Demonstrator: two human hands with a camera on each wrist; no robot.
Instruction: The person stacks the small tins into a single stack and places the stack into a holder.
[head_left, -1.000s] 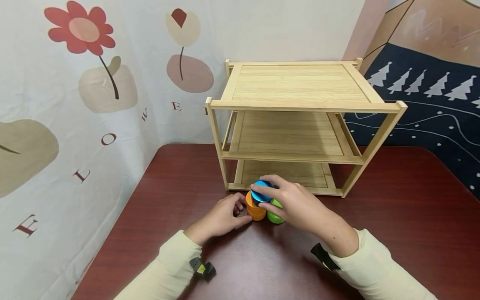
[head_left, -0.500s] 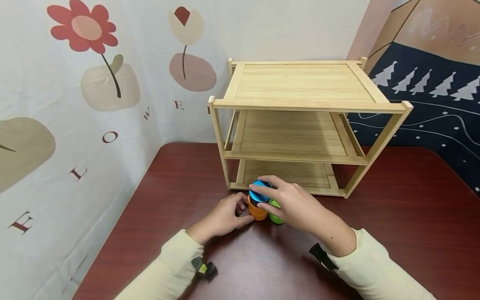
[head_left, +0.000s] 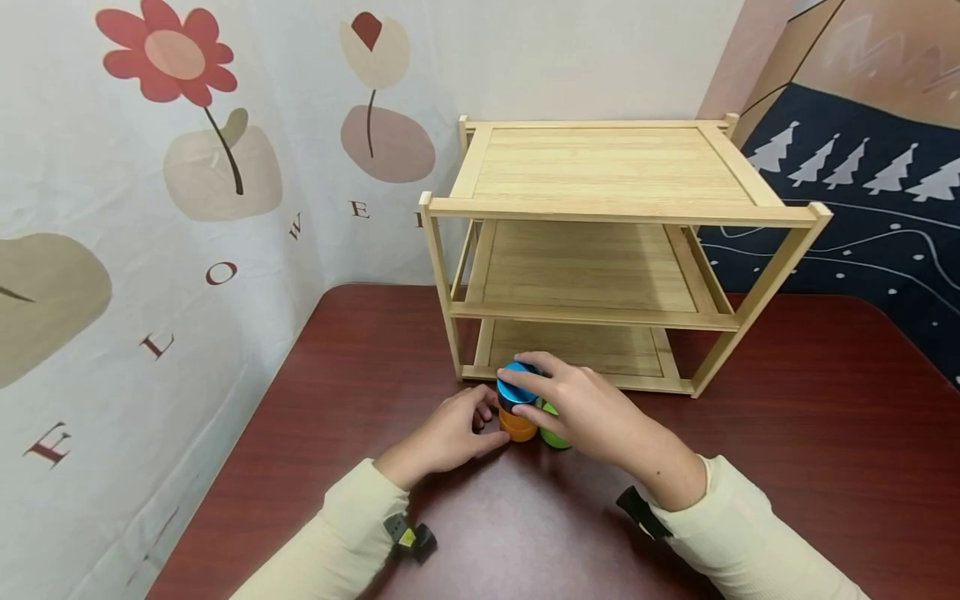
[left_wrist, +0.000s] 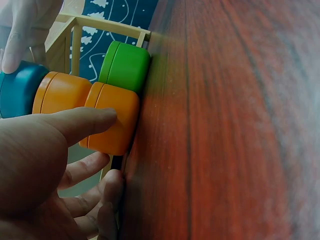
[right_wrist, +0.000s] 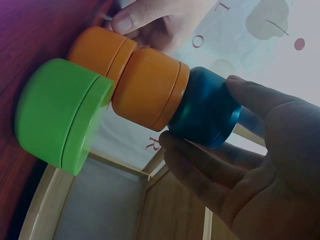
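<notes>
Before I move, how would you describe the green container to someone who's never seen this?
In the head view, a wooden rack stands on the reddish table; before it is a stack: blue container over two orange ones. Just right of that stack, the green container stands on the table, the only green one, with nothing on top.

Cannot fully see the green container (head_left: 557, 439) behind the right hand (head_left: 588, 410), lower centre of head view; lose the left sleeve (head_left: 337, 527) at bottom edge.

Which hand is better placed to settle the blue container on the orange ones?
Probably the right hand: it grips the blue container on top, while the left hand is low, at the bottom orange container.
</notes>
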